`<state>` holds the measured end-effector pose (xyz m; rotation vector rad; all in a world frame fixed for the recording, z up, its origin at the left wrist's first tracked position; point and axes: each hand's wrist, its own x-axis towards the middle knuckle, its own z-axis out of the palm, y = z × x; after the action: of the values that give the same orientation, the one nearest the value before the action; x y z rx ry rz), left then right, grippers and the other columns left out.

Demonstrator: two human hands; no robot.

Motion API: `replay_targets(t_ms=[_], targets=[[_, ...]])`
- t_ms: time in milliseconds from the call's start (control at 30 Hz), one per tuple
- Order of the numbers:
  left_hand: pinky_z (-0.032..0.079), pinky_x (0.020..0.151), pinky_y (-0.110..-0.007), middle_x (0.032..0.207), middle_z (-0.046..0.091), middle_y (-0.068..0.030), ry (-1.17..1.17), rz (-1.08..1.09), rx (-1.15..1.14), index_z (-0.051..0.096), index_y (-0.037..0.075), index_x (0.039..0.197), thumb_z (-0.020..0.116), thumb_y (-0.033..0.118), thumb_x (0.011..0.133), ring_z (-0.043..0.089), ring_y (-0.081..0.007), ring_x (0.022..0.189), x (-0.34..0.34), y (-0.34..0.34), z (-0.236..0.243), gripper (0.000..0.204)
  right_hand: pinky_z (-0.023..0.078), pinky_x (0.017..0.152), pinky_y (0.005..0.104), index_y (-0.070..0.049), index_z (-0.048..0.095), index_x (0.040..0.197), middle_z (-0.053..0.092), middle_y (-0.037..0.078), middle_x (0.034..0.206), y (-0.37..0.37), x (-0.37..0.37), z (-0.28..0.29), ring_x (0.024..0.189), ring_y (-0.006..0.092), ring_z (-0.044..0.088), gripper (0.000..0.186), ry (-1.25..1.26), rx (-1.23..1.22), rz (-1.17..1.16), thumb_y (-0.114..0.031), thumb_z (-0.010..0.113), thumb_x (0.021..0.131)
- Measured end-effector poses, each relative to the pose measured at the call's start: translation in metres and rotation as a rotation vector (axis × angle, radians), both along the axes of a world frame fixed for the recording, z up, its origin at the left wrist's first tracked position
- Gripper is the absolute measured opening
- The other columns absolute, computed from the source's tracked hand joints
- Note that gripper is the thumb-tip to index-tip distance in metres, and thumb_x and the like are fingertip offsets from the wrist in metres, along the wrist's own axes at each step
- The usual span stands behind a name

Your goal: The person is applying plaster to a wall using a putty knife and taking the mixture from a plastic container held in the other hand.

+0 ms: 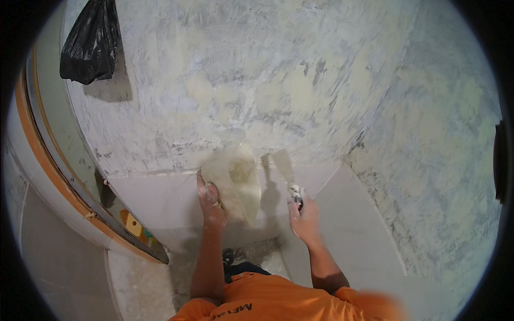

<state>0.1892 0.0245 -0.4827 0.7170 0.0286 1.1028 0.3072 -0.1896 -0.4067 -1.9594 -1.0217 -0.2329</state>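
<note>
My left hand grips the side of a pale bowl, which is out in front of me, by the light tiles. My right hand is closed around a scraper, just right of the bowl, pointing up. I can't tell if it touches the patchy wall. A black bag hangs high up on the left.

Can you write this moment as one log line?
left hand: holding pale bowl; right hand: holding putty knife; black bag: hanging, upper left; wall: blotchy grey and cream
</note>
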Motion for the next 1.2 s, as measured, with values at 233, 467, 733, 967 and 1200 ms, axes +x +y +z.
replay_targets(t_ms=[233, 467, 733, 967, 1200], targets=[[0.046, 0.107, -0.045, 0.151, 0.046, -0.0095, -0.017, -0.034, -0.083, 0.018, 0.013, 0.161, 0.044, 0.063, 0.100, 0.052, -0.0278, 0.132, 0.005, 0.025, -0.041, 0.083, 0.046, 0.063, 0.0300, 0.006, 0.061, 0.113, 0.057, 0.009, 0.071, 0.012, -0.008, -0.014, 0.064, 0.0131, 0.051, 0.026, 0.207, 0.057, 0.122, -0.010, 0.062, 0.094], [0.048, 0.108, -0.051, 0.144, 0.052, -0.0132, -0.381, -0.350, -0.041, 0.037, 0.008, 0.151, 0.041, 0.060, 0.102, 0.055, -0.0317, 0.128, -0.007, 0.038, -0.057, 0.071, 0.048, 0.071, 0.0263, 0.003, 0.063, 0.127, 0.066, 0.011, 0.088, 0.015, -0.020, -0.025, 0.074, 0.0101, 0.053, 0.039, 0.447, 0.179, 0.387, -0.006, 0.068, 0.090], [0.057, 0.097, -0.044, 0.137, 0.057, -0.0152, -0.152, 0.052, 0.263, 0.037, 0.004, 0.150, 0.048, 0.053, 0.100, 0.062, -0.0303, 0.119, 0.019, 0.006, -0.061, 0.070, 0.056, 0.075, 0.0401, -0.005, 0.067, 0.119, 0.063, 0.013, 0.101, -0.007, -0.019, 0.041, 0.093, 0.0317, 0.067, 0.035, -0.231, 0.055, 0.408, -0.008, 0.069, 0.084], [0.058, 0.091, -0.046, 0.134, 0.058, -0.0175, -0.034, 0.101, 0.120, 0.043, 0.003, 0.146, 0.041, 0.048, 0.102, 0.064, -0.0338, 0.112, 0.028, -0.012, -0.056, 0.063, 0.057, 0.068, 0.0416, -0.007, 0.064, 0.122, 0.055, 0.014, 0.111, 0.000, -0.041, 0.036, 0.094, 0.0297, 0.066, 0.037, -0.448, -0.138, 0.337, -0.011, 0.066, 0.085], [0.057, 0.092, -0.047, 0.136, 0.057, -0.0141, -0.071, 0.147, -0.229, 0.045, 0.005, 0.146, 0.040, 0.048, 0.104, 0.063, -0.0317, 0.114, 0.033, -0.029, -0.006, 0.060, 0.057, 0.071, 0.0430, -0.006, 0.062, 0.128, 0.056, 0.016, 0.111, -0.016, -0.026, 0.024, 0.091, 0.0325, 0.068, 0.040, -0.418, -0.483, 0.395, -0.012, 0.059, 0.089]])
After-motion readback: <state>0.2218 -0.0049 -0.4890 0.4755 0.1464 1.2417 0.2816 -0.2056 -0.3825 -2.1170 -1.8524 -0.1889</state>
